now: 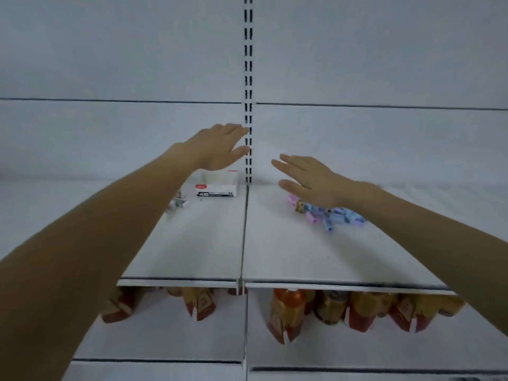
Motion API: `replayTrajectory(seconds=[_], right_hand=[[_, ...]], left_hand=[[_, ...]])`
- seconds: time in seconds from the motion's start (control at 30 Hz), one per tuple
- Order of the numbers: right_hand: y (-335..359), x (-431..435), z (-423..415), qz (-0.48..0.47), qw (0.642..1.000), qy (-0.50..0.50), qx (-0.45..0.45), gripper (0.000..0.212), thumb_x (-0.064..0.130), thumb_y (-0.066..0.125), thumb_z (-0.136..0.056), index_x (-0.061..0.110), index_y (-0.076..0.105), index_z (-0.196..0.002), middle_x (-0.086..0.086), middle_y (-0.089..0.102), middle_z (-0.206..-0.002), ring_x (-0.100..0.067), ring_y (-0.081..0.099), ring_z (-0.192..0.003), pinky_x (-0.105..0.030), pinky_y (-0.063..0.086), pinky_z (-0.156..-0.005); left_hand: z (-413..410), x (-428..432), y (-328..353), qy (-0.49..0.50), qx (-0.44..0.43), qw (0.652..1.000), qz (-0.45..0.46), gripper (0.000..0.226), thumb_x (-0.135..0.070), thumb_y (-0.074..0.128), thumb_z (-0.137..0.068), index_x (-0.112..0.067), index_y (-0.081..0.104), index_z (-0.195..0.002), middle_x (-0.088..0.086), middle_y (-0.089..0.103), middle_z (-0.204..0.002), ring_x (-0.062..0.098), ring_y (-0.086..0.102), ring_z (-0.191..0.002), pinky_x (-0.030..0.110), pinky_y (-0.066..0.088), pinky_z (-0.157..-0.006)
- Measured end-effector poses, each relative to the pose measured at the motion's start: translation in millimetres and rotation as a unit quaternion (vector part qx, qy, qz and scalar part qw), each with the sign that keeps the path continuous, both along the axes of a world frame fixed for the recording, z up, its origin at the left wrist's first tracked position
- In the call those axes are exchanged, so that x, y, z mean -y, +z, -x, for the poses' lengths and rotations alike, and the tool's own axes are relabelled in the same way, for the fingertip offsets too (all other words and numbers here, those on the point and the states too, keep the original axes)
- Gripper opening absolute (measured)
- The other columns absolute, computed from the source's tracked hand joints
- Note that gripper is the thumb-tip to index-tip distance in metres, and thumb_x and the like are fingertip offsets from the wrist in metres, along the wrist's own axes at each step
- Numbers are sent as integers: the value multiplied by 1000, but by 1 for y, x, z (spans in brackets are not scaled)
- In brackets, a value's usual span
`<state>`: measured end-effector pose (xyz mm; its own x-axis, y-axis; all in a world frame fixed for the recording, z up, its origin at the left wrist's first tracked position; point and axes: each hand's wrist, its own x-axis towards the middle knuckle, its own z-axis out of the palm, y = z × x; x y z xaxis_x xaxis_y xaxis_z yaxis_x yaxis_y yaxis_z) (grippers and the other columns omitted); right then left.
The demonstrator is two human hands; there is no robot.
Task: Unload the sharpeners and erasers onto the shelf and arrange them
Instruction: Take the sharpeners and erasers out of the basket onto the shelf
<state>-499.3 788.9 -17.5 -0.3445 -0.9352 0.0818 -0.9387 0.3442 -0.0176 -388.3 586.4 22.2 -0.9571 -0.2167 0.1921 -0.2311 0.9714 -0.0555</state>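
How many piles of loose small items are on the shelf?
2: a small greyish cluster left of the white box, and a pastel pink-and-blue pile further right, partly hidden beneath the right hand.

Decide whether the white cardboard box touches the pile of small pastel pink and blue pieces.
Apart. The head view shows bare grey shelf between the white cardboard box and the pastel pile.

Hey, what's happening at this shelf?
A person is stocking a white shelf. Both hands are open and hold nothing: the left hand hovers over a small white box at the back, the right hand over a loose pile of pastel pieces. A few more bits lie beside the box.
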Motion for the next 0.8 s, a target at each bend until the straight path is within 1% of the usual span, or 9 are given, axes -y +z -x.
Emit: replayTrajectory(seconds=[0.1, 0.23, 0.33, 0.43, 0.5, 0.63, 0.7, 0.8], right_hand=[[6, 54, -48, 18, 998, 60, -2, 55, 43, 23, -98, 25, 7, -147, -4, 5, -156, -19, 5, -143, -29, 2, -114], [10, 126, -130, 33, 990, 134, 38, 55, 44, 24, -98, 27, 8, -147, -1, 8, -156, -19, 7, -142, -30, 5, -114], [7, 181, -194, 47, 980, 185, 57, 54, 43, 26, -98, 27, 10, -147, -1, 11, -155, -20, 11, -141, -29, 7, -113], [1, 231, -252, 55, 970, 234, 46, 54, 43, 26, -98, 27, 10, -147, -1, 13, -155, -20, 12, -140, -31, 9, -113], [0, 261, -286, 71, 963, 256, 47, 54, 42, 27, -98, 26, 11, -147, -1, 16, -154, -20, 16, -139, -31, 12, -113], [6, 312, -339, 101, 951, 286, 53, 53, 40, 30, -98, 23, 16, -146, -3, 24, -151, -21, 25, -134, -32, 20, -110], [10, 337, -358, 112, 945, 302, 52, 52, 39, 32, -98, 22, 19, -146, -4, 28, -148, -22, 29, -132, -31, 24, -108], [16, 376, -375, 117, 940, 318, 48, 52, 39, 34, -98, 21, 21, -145, -4, 29, -147, -21, 30, -131, -31, 26, -107]], left_hand=[[-57, 40, 22, 46, -40, 998, 25, 55, -41, 25, -99, -19, 14, -148, 4, 16, -155, 26, 17, -141, 42, 20, -113], [-154, 94, 40, 105, -100, 989, 40, 51, -39, 28, -99, -18, 26, -144, 8, 31, -149, 29, 29, -135, 43, 26, -108], [-230, 135, 41, 153, -131, 979, 27, 48, -38, 29, -99, -17, 30, -142, 8, 37, -145, 28, 33, -132, 43, 29, -106], [-299, 173, 37, 193, -145, 970, 11, 47, -35, 30, -99, -15, 32, -142, 7, 39, -144, 26, 33, -133, 42, 30, -106], [-341, 196, 33, 209, -152, 966, 2, 45, -33, 31, -99, -14, 35, -140, 8, 42, -141, 26, 37, -130, 42, 33, -105], [-405, 235, 27, 238, -191, 952, -36, 41, -31, 34, -99, -11, 42, -133, 10, 50, -130, 26, 48, -116, 42, 40, -99], [-429, 253, 25, 251, -211, 944, -47, 40, -31, 34, -99, -11, 43, -132, 10, 52, -129, 25, 49, -116, 41, 40, -98], [-457, 281, 22, 255, -227, 938, -54, 40, -30, 33, -99, -10, 42, -133, 10, 52, -129, 23, 50, -115, 32, 38, -94]])
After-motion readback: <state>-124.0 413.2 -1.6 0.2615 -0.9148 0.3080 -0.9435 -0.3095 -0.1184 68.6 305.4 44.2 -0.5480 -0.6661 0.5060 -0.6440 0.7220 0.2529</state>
